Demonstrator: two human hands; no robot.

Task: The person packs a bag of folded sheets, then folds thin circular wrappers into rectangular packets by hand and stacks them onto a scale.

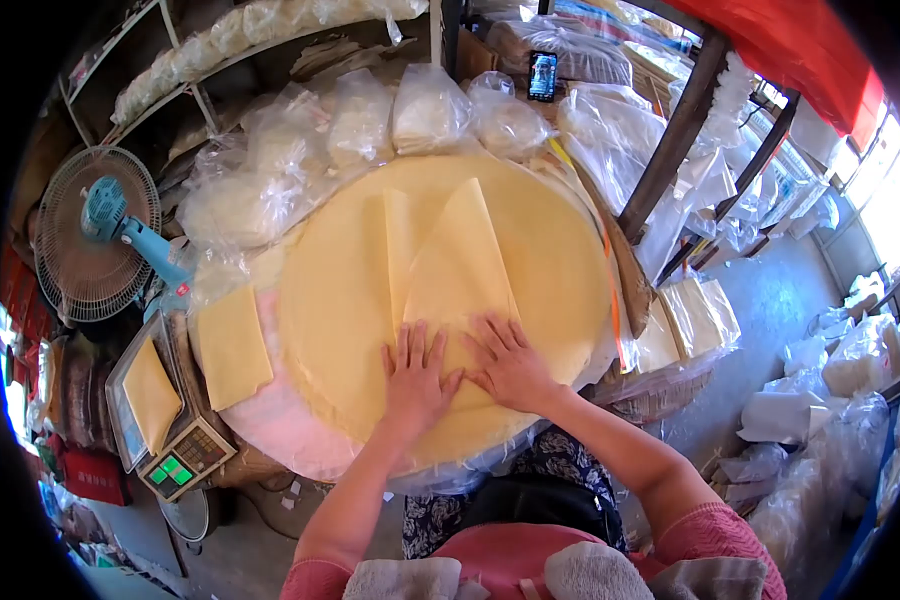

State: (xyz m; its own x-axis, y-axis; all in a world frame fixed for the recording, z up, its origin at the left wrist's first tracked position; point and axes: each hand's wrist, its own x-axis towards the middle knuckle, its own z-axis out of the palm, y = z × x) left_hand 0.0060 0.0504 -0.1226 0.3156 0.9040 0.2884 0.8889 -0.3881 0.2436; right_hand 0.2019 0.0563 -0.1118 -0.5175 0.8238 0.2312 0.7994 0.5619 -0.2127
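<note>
A wide stack of round yellow sheets [340,270] lies in front of me on a pink-covered surface [270,425]. On top, a thin yellow sheet [460,260] is folded, with a pointed flap and a narrow strip along its left side. My left hand [417,378] rests flat on the near left part of the fold, fingers spread. Flat on its near right part lies my right hand [510,362], fingers also spread. The two hands are close together at the thumbs. Neither holds anything.
To the left are a folded yellow stack [233,348], a scale [187,457] bearing a folded sheet [150,395], and a fan [98,232]. Filled plastic bags [430,112] line the far edge. A phone [542,76] stands behind them. A wooden post [675,135] rises at right.
</note>
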